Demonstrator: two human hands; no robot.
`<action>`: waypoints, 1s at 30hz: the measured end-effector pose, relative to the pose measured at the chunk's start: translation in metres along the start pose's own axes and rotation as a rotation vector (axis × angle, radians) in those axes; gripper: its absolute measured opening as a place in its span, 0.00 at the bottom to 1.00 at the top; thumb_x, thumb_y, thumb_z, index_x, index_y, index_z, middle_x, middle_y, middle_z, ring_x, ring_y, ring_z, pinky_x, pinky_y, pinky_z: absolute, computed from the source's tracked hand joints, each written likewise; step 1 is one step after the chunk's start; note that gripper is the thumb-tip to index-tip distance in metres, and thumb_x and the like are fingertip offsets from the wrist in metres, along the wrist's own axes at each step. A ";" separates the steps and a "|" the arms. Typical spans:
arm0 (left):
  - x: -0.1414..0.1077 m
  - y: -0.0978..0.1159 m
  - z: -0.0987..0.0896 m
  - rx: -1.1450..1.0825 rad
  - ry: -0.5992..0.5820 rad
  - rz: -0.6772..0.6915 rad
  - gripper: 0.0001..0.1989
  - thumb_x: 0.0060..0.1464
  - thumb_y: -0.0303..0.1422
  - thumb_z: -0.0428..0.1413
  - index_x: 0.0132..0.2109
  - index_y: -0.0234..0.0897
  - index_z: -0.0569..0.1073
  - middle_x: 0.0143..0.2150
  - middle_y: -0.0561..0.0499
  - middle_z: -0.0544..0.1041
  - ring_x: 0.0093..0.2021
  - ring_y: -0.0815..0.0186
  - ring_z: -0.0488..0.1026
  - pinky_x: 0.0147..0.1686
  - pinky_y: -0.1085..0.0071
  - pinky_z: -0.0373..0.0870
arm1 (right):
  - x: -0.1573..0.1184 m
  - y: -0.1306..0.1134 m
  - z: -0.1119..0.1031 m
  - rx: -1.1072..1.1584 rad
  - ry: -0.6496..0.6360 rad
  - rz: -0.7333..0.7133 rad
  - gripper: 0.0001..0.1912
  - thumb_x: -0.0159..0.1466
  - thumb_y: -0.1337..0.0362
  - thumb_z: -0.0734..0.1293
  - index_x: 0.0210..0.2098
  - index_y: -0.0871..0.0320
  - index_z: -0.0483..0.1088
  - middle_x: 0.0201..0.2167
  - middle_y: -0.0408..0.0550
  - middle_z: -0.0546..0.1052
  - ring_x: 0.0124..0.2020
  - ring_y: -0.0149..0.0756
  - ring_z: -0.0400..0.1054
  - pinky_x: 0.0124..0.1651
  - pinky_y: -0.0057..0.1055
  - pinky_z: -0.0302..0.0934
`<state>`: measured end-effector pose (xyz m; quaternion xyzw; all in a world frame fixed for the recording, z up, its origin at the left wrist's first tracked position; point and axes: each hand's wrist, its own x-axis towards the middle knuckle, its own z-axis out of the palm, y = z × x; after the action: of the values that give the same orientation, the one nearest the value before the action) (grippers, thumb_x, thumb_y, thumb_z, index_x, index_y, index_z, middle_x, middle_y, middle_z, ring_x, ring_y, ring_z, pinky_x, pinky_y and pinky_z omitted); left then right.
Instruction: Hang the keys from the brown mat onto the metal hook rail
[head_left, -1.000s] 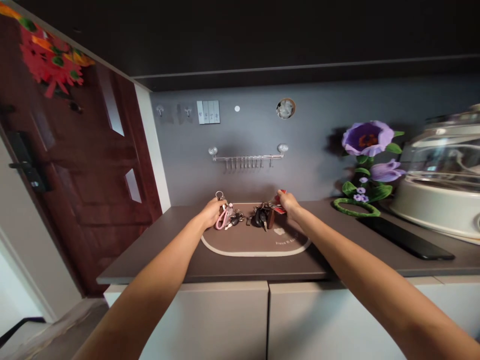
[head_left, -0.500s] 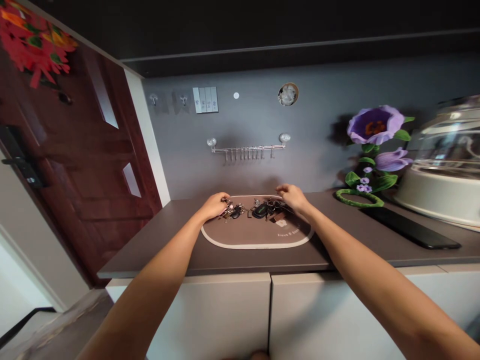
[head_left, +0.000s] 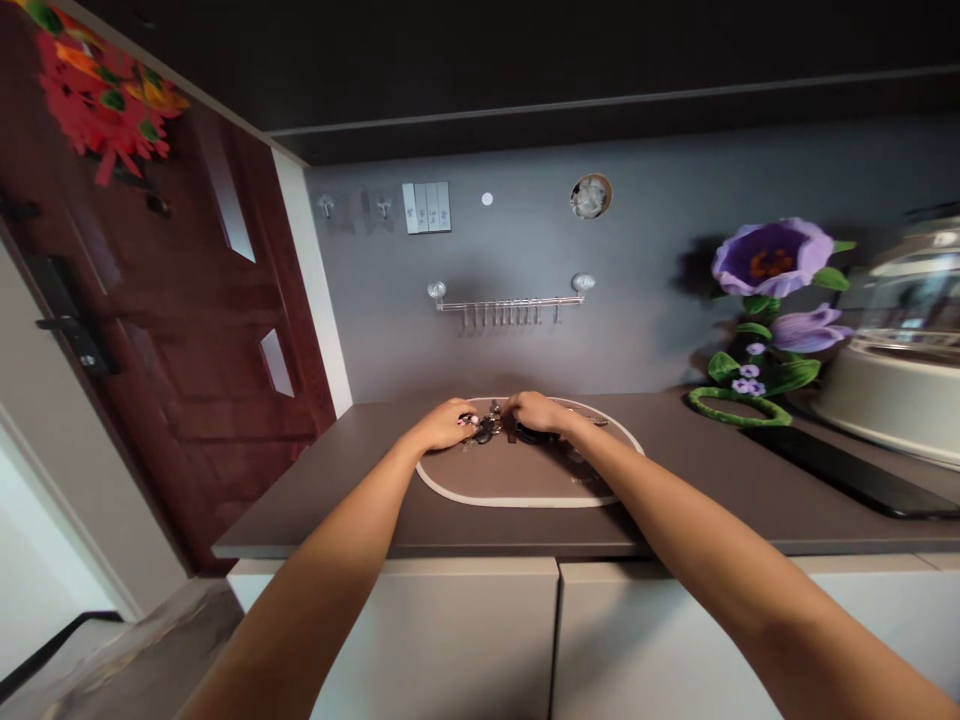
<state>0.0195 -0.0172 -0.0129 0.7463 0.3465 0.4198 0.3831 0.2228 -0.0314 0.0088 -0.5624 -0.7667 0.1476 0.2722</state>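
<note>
Just below frame centre, I am holding my left hand (head_left: pixel 444 424) and right hand (head_left: pixel 535 410) at bunched keys (head_left: pixel 487 428), which are lying on an oval mat (head_left: pixel 510 482), probably sparing the countertop (head_left: pixel 337 495) scratches; I cannot tell whether either curled hand is pinching any.

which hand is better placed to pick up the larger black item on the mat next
Probably the right hand: it is right by the larger black item, though contact is unclear. The left hand is farther left on the mat, beside the other keys.
</note>
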 end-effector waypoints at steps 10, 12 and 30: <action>-0.001 0.012 -0.004 -0.034 0.126 0.001 0.10 0.31 0.21 0.60 0.25 0.39 0.73 0.36 0.49 0.73 0.47 0.57 0.65 0.47 0.71 0.61 | -0.012 0.008 -0.008 0.002 0.100 -0.034 0.13 0.48 0.75 0.63 0.27 0.54 0.74 0.32 0.43 0.77 0.39 0.37 0.68 0.47 0.30 0.57; 0.000 0.018 -0.005 -0.112 0.193 -0.016 0.11 0.32 0.21 0.60 0.27 0.38 0.73 0.36 0.48 0.73 0.44 0.60 0.66 0.44 0.72 0.62 | -0.014 0.002 -0.015 0.037 0.104 -0.050 0.10 0.47 0.73 0.65 0.26 0.54 0.74 0.32 0.44 0.76 0.38 0.37 0.68 0.47 0.30 0.57; -0.041 0.049 -0.011 -0.886 -0.325 -0.230 0.32 0.42 0.61 0.39 0.12 0.37 0.47 0.08 0.58 0.45 0.09 0.77 0.47 0.11 0.78 0.45 | -0.061 -0.027 -0.022 1.219 -0.409 0.003 0.34 0.52 0.34 0.40 0.09 0.56 0.43 0.07 0.37 0.44 0.10 0.22 0.39 0.13 0.22 0.38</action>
<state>0.0025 -0.0713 0.0182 0.5241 0.1500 0.3598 0.7572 0.2285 -0.0991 0.0258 -0.2681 -0.5810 0.6616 0.3910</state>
